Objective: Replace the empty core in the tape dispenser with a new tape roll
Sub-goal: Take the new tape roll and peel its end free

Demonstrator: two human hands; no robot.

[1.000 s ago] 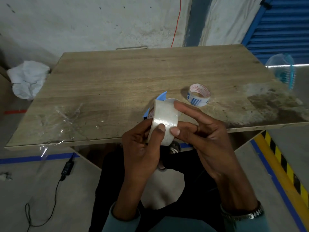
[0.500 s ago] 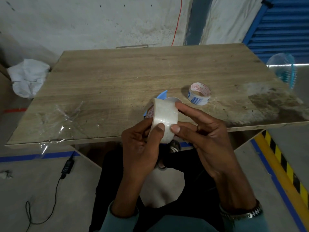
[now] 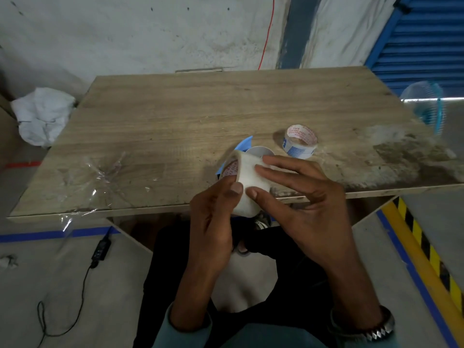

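A new roll of clear tape [image 3: 247, 182] is held just over the near edge of the wooden table [image 3: 175, 136]. My left hand [image 3: 213, 217] grips the roll from the left, thumb on its outer face. My right hand [image 3: 298, 204] holds it from the right, thumb and fingertips pressed on the outer face. Behind the roll lies the blue tape dispenser [image 3: 244, 145], mostly hidden, with a white round part [image 3: 259, 151] showing. The empty core [image 3: 300, 143], printed red and blue, lies on the table to the right.
Crumpled clear plastic wrap [image 3: 100, 179] lies at the table's near left. A white sack [image 3: 42, 114] sits on the floor left of the table. A black adapter with cable [image 3: 100, 249] lies on the floor. A fan [image 3: 426, 106] stands at the right.
The roll has tilted slightly between my hands and my thumbs have shifted on its outer face. The core and dispenser have not moved.
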